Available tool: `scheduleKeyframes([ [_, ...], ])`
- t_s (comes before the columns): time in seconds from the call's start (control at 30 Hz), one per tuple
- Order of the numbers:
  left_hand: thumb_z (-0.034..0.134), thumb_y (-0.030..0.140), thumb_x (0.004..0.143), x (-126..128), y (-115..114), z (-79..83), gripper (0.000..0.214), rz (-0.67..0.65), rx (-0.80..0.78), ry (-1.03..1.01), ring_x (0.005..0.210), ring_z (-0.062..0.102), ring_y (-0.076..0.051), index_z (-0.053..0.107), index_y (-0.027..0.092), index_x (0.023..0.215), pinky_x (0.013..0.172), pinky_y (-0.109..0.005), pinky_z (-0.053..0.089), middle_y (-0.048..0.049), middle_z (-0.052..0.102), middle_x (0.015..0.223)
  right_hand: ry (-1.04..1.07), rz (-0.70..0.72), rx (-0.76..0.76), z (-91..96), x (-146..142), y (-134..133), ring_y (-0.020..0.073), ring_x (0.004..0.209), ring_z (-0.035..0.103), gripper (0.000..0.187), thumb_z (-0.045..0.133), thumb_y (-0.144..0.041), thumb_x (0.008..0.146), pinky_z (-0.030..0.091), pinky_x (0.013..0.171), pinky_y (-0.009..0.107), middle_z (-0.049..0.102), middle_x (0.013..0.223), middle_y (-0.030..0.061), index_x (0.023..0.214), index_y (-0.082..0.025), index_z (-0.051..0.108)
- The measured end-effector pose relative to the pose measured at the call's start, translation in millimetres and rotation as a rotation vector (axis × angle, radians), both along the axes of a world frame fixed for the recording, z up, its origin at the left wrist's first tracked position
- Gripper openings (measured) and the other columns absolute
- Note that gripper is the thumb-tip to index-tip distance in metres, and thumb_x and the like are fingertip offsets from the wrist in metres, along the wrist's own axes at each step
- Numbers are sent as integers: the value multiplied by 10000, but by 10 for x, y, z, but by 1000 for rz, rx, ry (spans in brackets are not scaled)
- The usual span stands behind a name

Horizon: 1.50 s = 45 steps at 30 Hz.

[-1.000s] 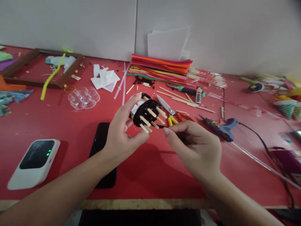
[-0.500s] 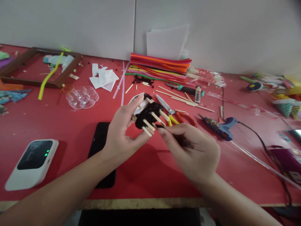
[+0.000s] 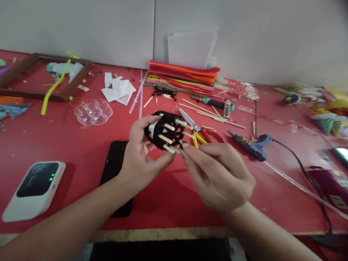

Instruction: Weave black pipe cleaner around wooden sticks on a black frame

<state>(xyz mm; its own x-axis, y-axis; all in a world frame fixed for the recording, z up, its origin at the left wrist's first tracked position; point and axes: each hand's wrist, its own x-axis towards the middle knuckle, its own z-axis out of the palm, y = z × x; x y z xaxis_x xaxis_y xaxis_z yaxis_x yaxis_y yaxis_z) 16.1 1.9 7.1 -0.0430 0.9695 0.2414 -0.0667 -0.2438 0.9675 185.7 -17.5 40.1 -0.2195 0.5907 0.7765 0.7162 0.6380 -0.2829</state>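
Observation:
My left hand (image 3: 141, 145) is closed around a small craft piece of black pipe cleaner woven about short wooden sticks (image 3: 165, 139). The cut stick ends poke out toward my right side. White shows inside the black weave. My right hand (image 3: 214, 170) pinches the end of the black pipe cleaner (image 3: 181, 142) between thumb and forefinger, close to the lower sticks. The fingertips hide most of that end. Just beyond the piece lie scissors (image 3: 190, 119) with red and yellow handles, blades pointing away to the left.
A blue glue gun (image 3: 257, 146) with its cord lies at right. Behind are bundled coloured pipe cleaners (image 3: 185, 72), loose wooden sticks (image 3: 206, 115) and a clear plastic palette (image 3: 94, 112). A black phone (image 3: 115, 163) and a white device (image 3: 35, 190) sit at left.
The craft piece has turned in my left hand, so its stick ends and hollow middle face me more. My right fingertips have moved slightly left, in against the lower sticks.

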Motion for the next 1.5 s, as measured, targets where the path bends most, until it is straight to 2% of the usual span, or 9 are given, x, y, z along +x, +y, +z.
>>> scheduleKeyframes([
  [0.17,858,137,710,37,84,-96,661,22,111,-92,897,721,-130,466,265,1227,782,-250,629,10,649,1086,-3,28,78,-76,5,9,91,602,561,251,775,-37,857,464,479,248,610,812,8,1050,-196,787],
  [0.37,848,133,741,43,86,-61,644,-26,71,-137,827,731,-99,427,287,1202,752,-221,619,38,647,1045,-39,107,95,-108,20,40,155,784,717,268,767,-13,856,625,689,296,736,935,70,1084,-155,768],
  [0.6,841,134,757,42,78,-90,677,-57,83,-136,899,723,-106,424,308,1260,825,-237,618,29,644,1092,23,106,70,-67,27,57,161,787,743,280,753,-44,879,645,722,298,772,933,42,1113,-199,751],
  [0.8,826,215,796,-7,74,-92,736,-104,74,2,1125,691,-198,412,287,1401,949,-322,606,-75,584,1321,84,84,25,-66,22,75,160,801,761,268,765,-35,867,658,766,279,794,926,31,1073,-206,743],
  [0.9,828,249,810,-9,72,-86,715,-135,49,33,1073,689,-190,400,280,1382,927,-328,606,-71,590,1276,80,89,42,-61,34,82,161,799,757,270,771,-23,855,656,763,280,790,914,35,1056,-200,737],
  [1.1,1005,386,609,6,51,-123,896,-256,-89,-245,1166,671,-218,370,341,1240,972,-362,590,-36,552,1356,36,54,83,-94,83,108,159,787,728,301,741,-19,872,641,713,295,755,906,23,1074,-241,751],
  [1.23,758,645,851,-54,57,-117,676,-259,-238,-399,870,693,-137,395,378,1356,753,-266,595,21,624,1090,31,50,125,-84,101,137,169,765,725,279,754,-32,867,630,691,314,765,889,40,1071,-222,738],
  [1.37,800,598,834,-72,94,-66,635,-277,-274,-373,916,678,-147,548,285,1326,687,-220,578,-22,644,1137,27,72,158,-48,106,158,171,732,722,273,766,-15,846,622,668,316,771,854,46,1037,-205,721],
  [1.5,892,471,781,-52,126,-54,648,-320,-160,-301,1062,676,-172,555,268,1295,841,-253,593,-42,648,1222,37,58,150,-47,117,181,167,738,728,277,775,14,818,621,689,301,768,845,48,995,-190,712],
])
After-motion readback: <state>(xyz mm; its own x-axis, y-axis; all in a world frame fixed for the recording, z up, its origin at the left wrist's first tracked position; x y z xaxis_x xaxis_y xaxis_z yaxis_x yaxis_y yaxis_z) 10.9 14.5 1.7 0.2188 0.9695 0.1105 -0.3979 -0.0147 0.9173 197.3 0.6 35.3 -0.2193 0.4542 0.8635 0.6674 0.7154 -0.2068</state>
